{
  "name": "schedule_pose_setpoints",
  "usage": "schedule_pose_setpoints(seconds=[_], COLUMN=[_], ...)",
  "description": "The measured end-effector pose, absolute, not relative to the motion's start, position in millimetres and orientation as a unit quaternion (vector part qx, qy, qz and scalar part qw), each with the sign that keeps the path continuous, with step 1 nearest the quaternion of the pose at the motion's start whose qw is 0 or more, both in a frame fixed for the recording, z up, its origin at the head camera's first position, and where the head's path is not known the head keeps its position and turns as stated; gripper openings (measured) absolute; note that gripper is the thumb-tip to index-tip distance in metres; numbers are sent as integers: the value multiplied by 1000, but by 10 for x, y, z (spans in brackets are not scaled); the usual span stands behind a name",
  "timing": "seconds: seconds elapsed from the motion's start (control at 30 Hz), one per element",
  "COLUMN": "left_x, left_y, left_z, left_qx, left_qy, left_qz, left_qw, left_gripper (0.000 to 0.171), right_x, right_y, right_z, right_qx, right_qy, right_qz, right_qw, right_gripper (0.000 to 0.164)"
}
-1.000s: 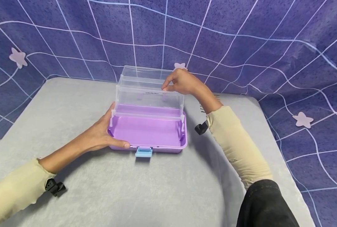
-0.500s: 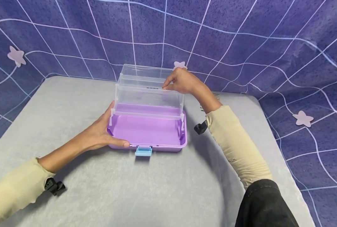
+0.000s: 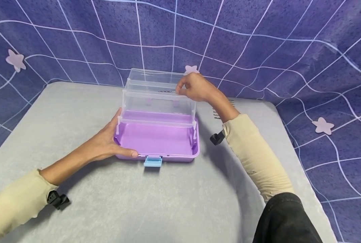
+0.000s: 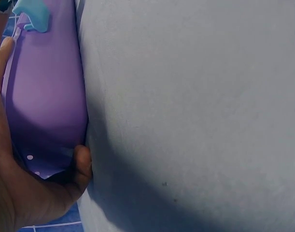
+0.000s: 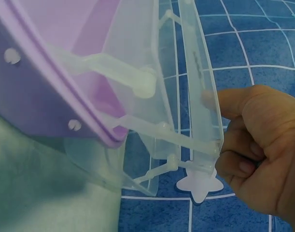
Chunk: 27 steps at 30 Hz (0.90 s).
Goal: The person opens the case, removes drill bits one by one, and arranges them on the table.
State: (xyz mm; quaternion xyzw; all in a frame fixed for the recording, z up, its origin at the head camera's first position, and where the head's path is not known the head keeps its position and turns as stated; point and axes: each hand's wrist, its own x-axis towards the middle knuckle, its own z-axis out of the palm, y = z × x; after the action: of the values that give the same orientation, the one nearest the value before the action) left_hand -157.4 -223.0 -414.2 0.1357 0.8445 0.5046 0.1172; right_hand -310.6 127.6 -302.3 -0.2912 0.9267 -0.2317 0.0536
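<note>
A purple toolbox [image 3: 156, 140] with clear fold-out trays and a blue latch [image 3: 153, 162] stands unfolded on the grey surface. My left hand [image 3: 107, 143] grips its left end, thumb along the front rim; in the left wrist view a fingertip [image 4: 82, 157] wraps the bottom corner. At the upper clear tray [image 3: 144, 86], my right hand [image 3: 195, 87] pinches the end of a thin dark spiral rod, seemingly a drill bit [image 3: 165, 91]. Through the tray wall in the right wrist view, the bit shows as a dark blurred line near the index fingertip.
Several thin dark rods [image 3: 216, 114] lie on the grey table [image 3: 107, 202] to the right of the box, partly behind the right forearm. A purple-blue gridded cloth [image 3: 156, 33] with pale stars hangs close behind the trays.
My right hand has shifted slightly right and the drill bit has moved with it, rising from behind the tray's front edge to above it. The left hand keeps its grip on the box.
</note>
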Motion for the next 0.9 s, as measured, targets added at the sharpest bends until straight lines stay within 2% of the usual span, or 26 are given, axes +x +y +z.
schedule_pose_setpoints(seconds=[0.5, 0.9], left_x=[-1567, -1548], left_y=[-2247, -2266], left_z=[-4153, -4149], left_qx=[143, 137], left_qy=[844, 852], left_qz=[505, 493], left_qw=[109, 112], left_gripper=[166, 167], right_x=[-2937, -2790], right_y=[1510, 1951], right_z=[-3046, -3098], right_qx=[-258, -214], right_qy=[909, 909], right_qz=[-326, -355], right_qw=[-5, -38], right_gripper=[19, 20])
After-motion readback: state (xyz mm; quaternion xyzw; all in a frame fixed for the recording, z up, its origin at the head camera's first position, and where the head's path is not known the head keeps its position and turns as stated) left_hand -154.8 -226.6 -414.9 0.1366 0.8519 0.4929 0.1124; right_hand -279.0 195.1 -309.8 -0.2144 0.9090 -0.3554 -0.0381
